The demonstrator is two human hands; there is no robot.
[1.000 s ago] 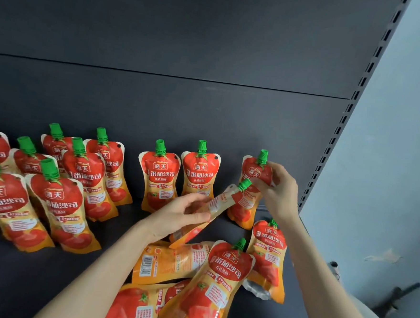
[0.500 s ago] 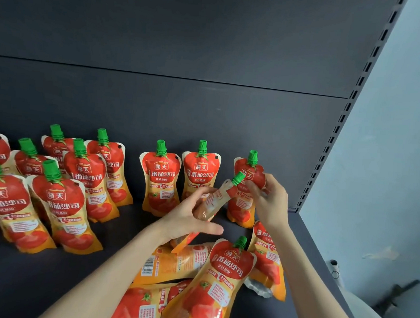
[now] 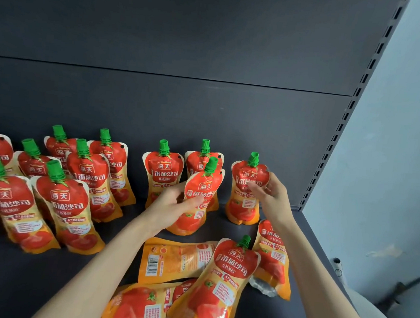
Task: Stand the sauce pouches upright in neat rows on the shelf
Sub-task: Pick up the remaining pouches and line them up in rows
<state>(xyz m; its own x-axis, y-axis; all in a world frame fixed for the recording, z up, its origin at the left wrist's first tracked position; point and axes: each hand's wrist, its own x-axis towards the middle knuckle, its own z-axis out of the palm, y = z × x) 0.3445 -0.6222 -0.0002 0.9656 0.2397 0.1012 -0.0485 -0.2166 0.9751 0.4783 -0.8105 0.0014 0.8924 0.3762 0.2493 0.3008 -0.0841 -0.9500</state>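
The left hand [image 3: 173, 206] now grips the sauce pouch [image 3: 197, 200] label-forward and near upright at frame centre, formerly tilted edge-on, base close to the shelf [image 3: 9, 281] for placement; the right hand [image 3: 274, 198], fingers relaxed, touches the back-row pouch [image 3: 242, 210].

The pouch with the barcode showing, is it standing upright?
No, the barcode pouch lies flat on the dark shelf, barcode side up.

Soft even light, motion blur, wide-angle bowing
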